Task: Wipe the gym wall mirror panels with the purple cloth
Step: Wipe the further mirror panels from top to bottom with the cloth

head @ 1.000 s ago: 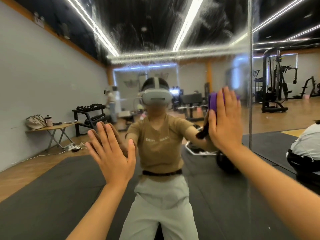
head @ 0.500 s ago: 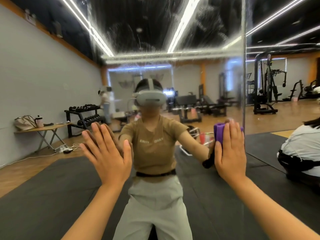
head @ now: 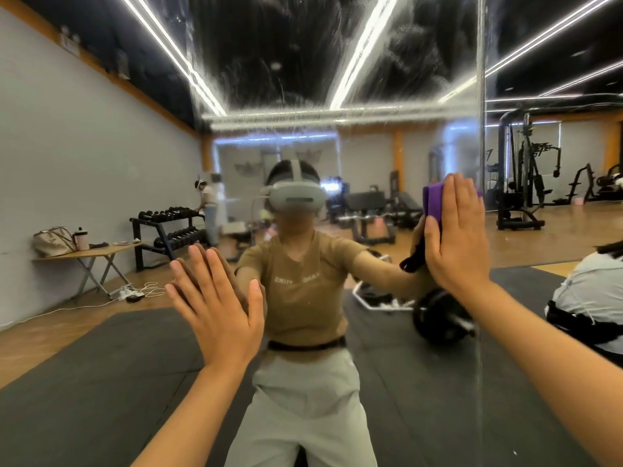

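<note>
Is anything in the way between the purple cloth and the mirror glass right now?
Nothing visible. The right hand presses the purple cloth flat against the mirror panel, just left of the panel seam.

Strip lights (head: 161,45) line a black ceiling over a gym with grey walls (head: 84,146), wood floor and dark mats (head: 101,358), a dumbbell rack (head: 168,227), folding table (head: 91,256) and cable machine (head: 519,183).

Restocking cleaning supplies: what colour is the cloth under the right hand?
Purple; the cloth shows best in the head view.
</note>
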Demonstrator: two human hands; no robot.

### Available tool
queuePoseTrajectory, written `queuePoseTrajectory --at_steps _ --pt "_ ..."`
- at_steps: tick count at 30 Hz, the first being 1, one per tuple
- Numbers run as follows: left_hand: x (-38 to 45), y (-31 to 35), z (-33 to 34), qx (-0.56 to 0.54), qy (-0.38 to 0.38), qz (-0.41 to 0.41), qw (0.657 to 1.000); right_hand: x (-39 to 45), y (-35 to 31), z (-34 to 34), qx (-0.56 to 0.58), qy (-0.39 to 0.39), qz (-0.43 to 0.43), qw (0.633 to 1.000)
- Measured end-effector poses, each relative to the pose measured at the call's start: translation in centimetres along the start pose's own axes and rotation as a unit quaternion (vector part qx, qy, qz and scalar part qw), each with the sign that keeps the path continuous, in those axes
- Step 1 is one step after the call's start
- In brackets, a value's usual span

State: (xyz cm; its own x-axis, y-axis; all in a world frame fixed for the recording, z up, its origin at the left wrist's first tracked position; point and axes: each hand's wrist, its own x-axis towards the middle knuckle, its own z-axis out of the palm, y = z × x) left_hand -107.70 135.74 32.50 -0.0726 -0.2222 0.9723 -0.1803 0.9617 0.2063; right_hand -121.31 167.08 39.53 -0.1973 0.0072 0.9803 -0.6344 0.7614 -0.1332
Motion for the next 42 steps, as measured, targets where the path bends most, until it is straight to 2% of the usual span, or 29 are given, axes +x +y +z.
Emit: queuePoseTrajectory --at_steps 4,8,10,14,17,20,25,28,33,38,42 --pt "-0.1 -0.1 -0.1 0.002 -0.001 0.010 1.000 1.1 0.1 -0.3 0.003 0.010 -0.013 1.000" --pt "-0.2 -0.4 -0.3 0.003 -0.008 0.016 1.000 -4.4 0.7 0.9 0.007 0.034 -0.001 0.999" --pt "-0.6 -0.7 -0.5 0.015 -0.022 0.045 0.999 -8.0 1.0 1.5 -0.001 0.032 0.004 0.999" --pt "-2.2 -1.6 -0.8 0.039 -0.047 0.098 0.993 -15.4 2.0 2.2 -0.016 -0.011 -0.039 0.999" --pt "-2.4 -1.6 -1.0 0.037 -0.051 0.093 0.994 -19.9 3.2 2.0 -0.029 -0.050 -0.072 0.996" --pt "-2.4 -1.5 -1.2 0.035 -0.062 0.088 0.994 -22.0 3.5 1.7 -0.039 -0.070 -0.062 0.995" --pt "-2.4 -1.7 -1.4 0.036 -0.070 0.091 0.993 -19.3 2.8 1.2 -0.031 -0.069 -0.051 0.996" --pt "-2.4 -1.6 -1.4 0.031 -0.074 0.089 0.993 -13.6 1.9 0.9 -0.007 -0.055 -0.019 0.998" --pt "-2.6 -1.7 -1.5 0.019 -0.075 0.082 0.994 -4.7 0.8 0.2 -0.004 -0.038 -0.021 0.999" --pt "-4.3 -1.6 -1.3 0.009 -0.080 0.091 0.993 -8.6 1.0 1.3 0.010 -0.005 -0.020 1.000" --pt "-6.1 -2.2 -1.1 0.004 -0.081 0.100 0.992 -16.3 2.0 2.2 -0.009 -0.036 -0.045 0.998"
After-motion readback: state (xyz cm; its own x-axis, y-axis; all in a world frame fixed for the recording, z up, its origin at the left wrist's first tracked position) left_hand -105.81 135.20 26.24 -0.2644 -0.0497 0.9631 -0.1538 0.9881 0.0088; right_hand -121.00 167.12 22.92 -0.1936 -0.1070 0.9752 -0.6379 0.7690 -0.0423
